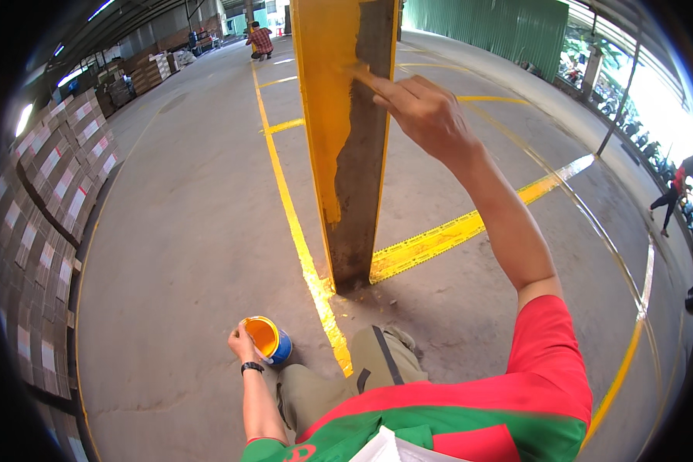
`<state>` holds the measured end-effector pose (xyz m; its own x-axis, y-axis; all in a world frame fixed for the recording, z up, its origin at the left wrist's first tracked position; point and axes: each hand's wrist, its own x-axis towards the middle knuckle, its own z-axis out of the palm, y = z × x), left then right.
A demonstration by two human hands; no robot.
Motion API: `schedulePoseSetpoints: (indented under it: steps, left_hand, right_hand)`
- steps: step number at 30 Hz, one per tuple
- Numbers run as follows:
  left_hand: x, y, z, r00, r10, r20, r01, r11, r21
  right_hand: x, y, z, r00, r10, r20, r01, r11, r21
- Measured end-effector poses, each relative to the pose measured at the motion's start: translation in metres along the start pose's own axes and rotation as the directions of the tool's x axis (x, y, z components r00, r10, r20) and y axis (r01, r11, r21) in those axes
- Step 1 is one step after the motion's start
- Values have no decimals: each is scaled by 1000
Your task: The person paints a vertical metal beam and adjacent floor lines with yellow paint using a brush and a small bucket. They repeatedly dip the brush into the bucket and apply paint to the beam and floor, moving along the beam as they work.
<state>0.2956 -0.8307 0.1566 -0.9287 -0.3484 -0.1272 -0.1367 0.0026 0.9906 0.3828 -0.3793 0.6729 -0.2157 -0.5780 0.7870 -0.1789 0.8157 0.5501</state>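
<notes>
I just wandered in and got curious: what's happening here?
A person is brushing yellow paint onto a column. Their right hand holds a brush up at it, its tip blurred. The left hand grips the rim area of a blue can with yellow paint inside. The facing side is yellow along its left and upper part; a ragged dull grey-brown strip shows at right and below.

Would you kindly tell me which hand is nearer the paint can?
Left. The left hand touches the rim of the paint can; the right hand is well away, holding a paintbrush at the column.
</notes>
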Motion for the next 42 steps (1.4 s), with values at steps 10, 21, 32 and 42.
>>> schedulePoseSetpoints:
  steps: [10, 21, 32, 42]
  left_hand:
    - [4, -21, -7, 999, 35, -7, -35, 998, 45]
    - [2, -42, -32, 962, 271, -10, -238, 861, 450]
    - [3, -44, -42, 943, 330, -34, -238, 745, 623]
    - [4, -39, -42, 970, 244, -4, -179, 720, 670]
  right_hand:
    - [20, 19, 12, 999, -16, 32, 19, 993, -119]
    - [43, 23, 11, 997, -62, -36, 57, 990, -126]
    - [47, 40, 2, 985, -102, -135, 80, 984, -159]
    - [10, 26, -4, 997, -34, -63, 27, 993, -113]
